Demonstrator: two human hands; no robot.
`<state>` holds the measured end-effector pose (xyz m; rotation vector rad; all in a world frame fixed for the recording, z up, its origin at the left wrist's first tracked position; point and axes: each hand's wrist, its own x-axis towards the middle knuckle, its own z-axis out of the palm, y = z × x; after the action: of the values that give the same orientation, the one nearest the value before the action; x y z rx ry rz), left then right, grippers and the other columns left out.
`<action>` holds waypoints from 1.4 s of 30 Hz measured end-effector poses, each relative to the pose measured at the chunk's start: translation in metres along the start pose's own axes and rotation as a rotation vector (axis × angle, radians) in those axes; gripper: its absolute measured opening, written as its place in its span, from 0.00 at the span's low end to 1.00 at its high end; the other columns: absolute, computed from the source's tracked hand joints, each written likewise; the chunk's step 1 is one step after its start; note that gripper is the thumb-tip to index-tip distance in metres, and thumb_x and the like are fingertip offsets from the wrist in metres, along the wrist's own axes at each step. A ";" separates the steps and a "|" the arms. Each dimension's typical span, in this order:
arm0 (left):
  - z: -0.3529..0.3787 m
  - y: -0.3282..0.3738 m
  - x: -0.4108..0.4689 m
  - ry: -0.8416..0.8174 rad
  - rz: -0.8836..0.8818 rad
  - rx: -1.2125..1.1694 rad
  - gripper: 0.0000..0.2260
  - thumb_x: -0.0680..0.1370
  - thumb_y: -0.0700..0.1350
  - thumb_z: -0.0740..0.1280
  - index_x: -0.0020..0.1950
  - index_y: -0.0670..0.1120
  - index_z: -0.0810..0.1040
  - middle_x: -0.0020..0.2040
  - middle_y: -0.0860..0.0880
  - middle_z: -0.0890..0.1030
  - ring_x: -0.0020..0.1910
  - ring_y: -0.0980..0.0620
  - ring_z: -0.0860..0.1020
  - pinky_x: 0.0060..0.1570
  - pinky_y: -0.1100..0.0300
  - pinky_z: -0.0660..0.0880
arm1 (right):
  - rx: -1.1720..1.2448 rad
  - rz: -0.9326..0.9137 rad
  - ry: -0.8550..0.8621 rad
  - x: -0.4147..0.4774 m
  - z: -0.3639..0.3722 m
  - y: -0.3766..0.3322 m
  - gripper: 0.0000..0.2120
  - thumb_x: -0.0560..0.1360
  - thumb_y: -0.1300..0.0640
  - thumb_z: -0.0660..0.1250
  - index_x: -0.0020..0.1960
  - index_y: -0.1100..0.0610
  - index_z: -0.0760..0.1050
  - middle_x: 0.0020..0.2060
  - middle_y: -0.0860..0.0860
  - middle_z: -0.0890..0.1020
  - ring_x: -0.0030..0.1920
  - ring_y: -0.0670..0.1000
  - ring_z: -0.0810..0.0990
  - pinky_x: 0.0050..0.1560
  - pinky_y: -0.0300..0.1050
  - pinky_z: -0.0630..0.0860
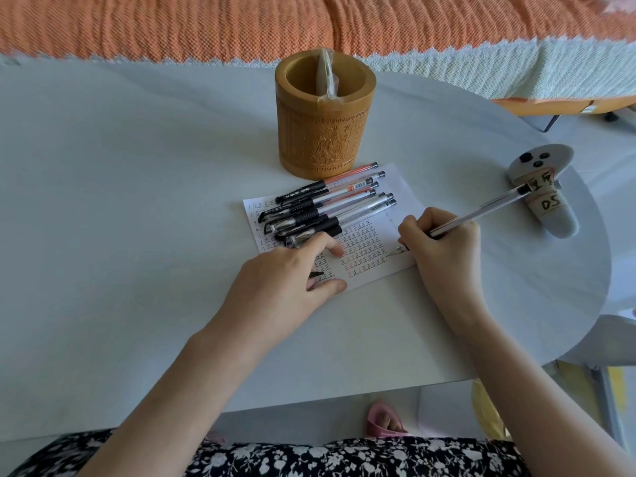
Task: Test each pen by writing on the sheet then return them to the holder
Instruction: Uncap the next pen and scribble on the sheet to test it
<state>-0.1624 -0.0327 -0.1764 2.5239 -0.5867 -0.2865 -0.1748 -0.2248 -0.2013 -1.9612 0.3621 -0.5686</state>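
Note:
A white sheet [399, 197] covered in rows of small written marks lies on the table before a carved bamboo pen holder [323, 132]. Several capped pens [330, 208] lie in a pile across the sheet's upper left. My right hand [444, 249] grips a clear-barrelled pen [481, 213] with its tip touching the sheet near the right edge. My left hand [292, 273] presses flat on the sheet's lower left, and a small black pen cap [316, 274] shows under its fingers. Inside the holder stands only a clear plastic wrapper [327, 75].
A grey handheld controller [543, 187] with handwritten labels lies at the table's right. An orange and white textured blanket [206, 25] runs along the far edge. The pale table [137, 201] curves round on the right; its near edge is just before my lap.

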 end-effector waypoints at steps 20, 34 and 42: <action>0.001 -0.001 0.000 -0.003 0.003 -0.002 0.13 0.73 0.58 0.67 0.56 0.61 0.70 0.25 0.54 0.67 0.29 0.73 0.69 0.28 0.66 0.60 | -0.010 -0.010 -0.026 0.001 -0.001 -0.001 0.15 0.65 0.62 0.63 0.28 0.63 0.58 0.25 0.54 0.60 0.30 0.53 0.68 0.30 0.41 0.59; 0.001 0.000 0.000 -0.003 0.001 -0.010 0.13 0.73 0.58 0.67 0.56 0.61 0.70 0.26 0.54 0.68 0.30 0.74 0.69 0.30 0.68 0.62 | 0.009 -0.019 -0.004 0.001 0.001 0.000 0.16 0.66 0.61 0.63 0.27 0.61 0.56 0.24 0.49 0.58 0.31 0.51 0.64 0.35 0.44 0.67; 0.000 0.000 0.000 -0.007 -0.002 -0.004 0.13 0.73 0.58 0.66 0.56 0.61 0.70 0.26 0.54 0.68 0.27 0.70 0.69 0.30 0.67 0.63 | -0.035 -0.023 -0.034 0.000 0.000 0.001 0.16 0.67 0.62 0.64 0.27 0.63 0.58 0.24 0.51 0.60 0.29 0.63 0.73 0.31 0.42 0.57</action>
<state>-0.1620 -0.0327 -0.1765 2.5213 -0.5857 -0.2975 -0.1743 -0.2253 -0.2022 -2.0088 0.3304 -0.5460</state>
